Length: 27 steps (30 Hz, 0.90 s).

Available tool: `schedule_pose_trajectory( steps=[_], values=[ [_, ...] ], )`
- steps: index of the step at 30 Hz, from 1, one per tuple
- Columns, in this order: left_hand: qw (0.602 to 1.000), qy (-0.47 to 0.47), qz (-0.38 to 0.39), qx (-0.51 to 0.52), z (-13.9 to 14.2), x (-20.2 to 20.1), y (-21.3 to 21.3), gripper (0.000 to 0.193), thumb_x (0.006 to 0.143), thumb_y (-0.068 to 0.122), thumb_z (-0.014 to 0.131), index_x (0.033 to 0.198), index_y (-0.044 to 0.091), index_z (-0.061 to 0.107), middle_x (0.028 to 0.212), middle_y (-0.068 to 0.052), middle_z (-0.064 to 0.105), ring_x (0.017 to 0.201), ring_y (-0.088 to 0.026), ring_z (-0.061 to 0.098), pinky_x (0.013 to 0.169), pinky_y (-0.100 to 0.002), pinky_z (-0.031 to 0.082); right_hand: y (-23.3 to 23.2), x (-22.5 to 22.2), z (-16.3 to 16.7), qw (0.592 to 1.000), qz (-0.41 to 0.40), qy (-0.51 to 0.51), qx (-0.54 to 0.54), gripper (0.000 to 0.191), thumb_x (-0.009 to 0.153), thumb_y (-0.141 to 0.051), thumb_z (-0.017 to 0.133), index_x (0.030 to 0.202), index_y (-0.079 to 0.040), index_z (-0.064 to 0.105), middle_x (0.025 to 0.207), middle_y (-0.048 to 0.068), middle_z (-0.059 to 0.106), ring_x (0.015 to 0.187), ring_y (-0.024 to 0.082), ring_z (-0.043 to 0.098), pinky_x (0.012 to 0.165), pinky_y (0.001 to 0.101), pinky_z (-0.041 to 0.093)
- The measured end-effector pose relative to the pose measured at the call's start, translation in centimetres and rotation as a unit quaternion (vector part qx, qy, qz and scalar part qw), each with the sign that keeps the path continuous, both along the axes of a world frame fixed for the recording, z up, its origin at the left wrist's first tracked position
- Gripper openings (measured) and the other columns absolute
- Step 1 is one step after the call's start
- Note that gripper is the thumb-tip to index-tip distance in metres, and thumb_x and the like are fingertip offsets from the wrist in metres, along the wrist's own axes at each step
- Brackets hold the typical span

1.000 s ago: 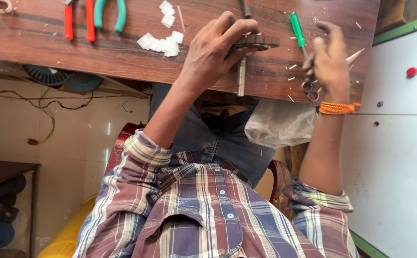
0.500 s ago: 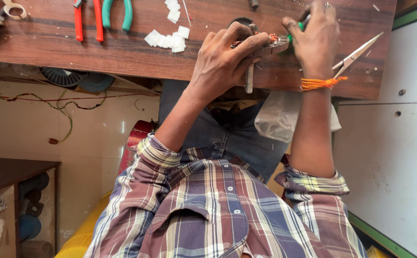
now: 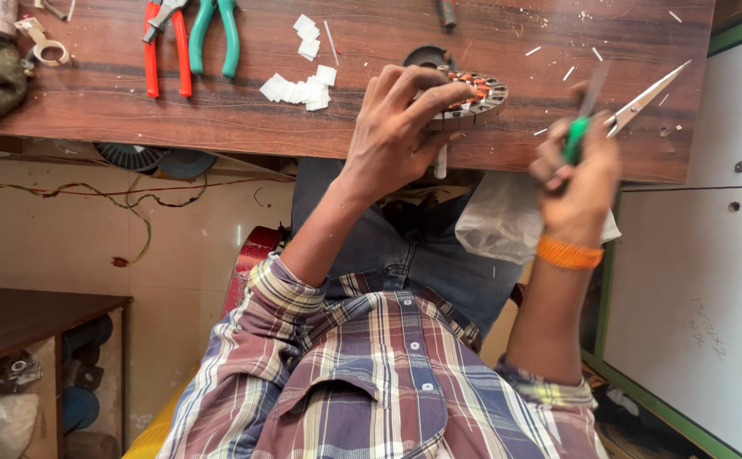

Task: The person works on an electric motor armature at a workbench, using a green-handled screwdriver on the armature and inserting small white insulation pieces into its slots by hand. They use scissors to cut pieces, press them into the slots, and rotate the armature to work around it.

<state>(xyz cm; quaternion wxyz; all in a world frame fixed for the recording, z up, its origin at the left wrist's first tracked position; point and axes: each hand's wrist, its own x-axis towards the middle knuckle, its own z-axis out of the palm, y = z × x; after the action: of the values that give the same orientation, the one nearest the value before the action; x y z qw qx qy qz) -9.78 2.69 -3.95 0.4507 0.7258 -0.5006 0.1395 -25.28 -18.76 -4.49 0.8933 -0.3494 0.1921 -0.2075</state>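
Your left hand (image 3: pixel 400 127) grips the round stator (image 3: pixel 469 95) with copper windings at the near edge of the wooden bench (image 3: pixel 558 34). At 3 o'clock from it, your right hand (image 3: pixel 576 174) is closed around a green-handled tool (image 3: pixel 576 136) and scissors (image 3: pixel 647 100). White paper slips (image 3: pixel 299 87) lie at 9 o'clock, pliers (image 3: pixel 167 38) beyond.

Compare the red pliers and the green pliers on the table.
The red pliers have red grips; the green pliers have teal-green ones. The red pliers lie left of the green pliers. The red pliers' metal head shows; the green pliers' head is cut off by the picture's top edge. Both lie untouched on the wooden table, handles toward the person.
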Motion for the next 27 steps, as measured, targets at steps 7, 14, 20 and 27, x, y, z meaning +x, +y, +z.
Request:
schedule_pose_trajectory(
  steps=[7,14,20,27],
  values=[
    [0.999,0.029,-0.025,-0.015,-1.2,0.8,-0.7,0.039,0.09,0.019,0.083,0.127,0.025,0.072,0.128,0.008,0.066,0.106,-0.021,0.055,0.096,-0.037,0.049,8.2,-1.1,-3.5,0.958,-0.046,0.043,-0.281,0.044,0.11,-0.03,0.064,0.145,-0.006,0.054,0.087,0.002,0.064,0.057,0.002,0.041,0.048,0.0193,0.03],
    [0.999,0.025,-0.019,-0.028,-1.2,0.5,-0.9,0.041,0.085,0.014,0.08,0.124,0.023,0.073,0.126,0.008,0.069,0.101,-0.022,0.055,0.094,-0.036,0.05,10.4,-0.5,-5.3,0.925,-0.121,0.06,-0.354,0.045,0.105,-0.025,0.071,0.143,-0.002,0.062,0.093,0.002,0.07,0.071,0.002,0.054,0.059,0.0172,0.038],
    [0.998,0.048,-0.024,-0.045,-0.7,0.2,-0.9,0.04,0.085,0.015,0.084,0.123,0.02,0.074,0.126,0.007,0.07,0.101,-0.022,0.055,0.094,-0.035,0.05,11.4,0.4,-5.3,0.882,-0.143,0.056,-0.445,0.036,0.109,-0.014,0.074,0.14,0.002,0.065,0.126,0.01,0.073,0.105,0.011,0.067,0.092,0.0259,0.056],
    [0.997,0.052,-0.03,-0.049,-0.2,0.3,-1.0,0.039,0.084,0.013,0.084,0.121,0.02,0.074,0.126,0.006,0.07,0.101,-0.022,0.055,0.094,-0.035,0.048,13.0,1.8,-3.8,0.964,-0.103,-0.004,-0.245,0.048,0.111,-0.032,0.061,0.146,0.002,0.06,0.088,0.004,0.066,0.064,0.003,0.049,0.054,0.0183,0.035]
  ],
)
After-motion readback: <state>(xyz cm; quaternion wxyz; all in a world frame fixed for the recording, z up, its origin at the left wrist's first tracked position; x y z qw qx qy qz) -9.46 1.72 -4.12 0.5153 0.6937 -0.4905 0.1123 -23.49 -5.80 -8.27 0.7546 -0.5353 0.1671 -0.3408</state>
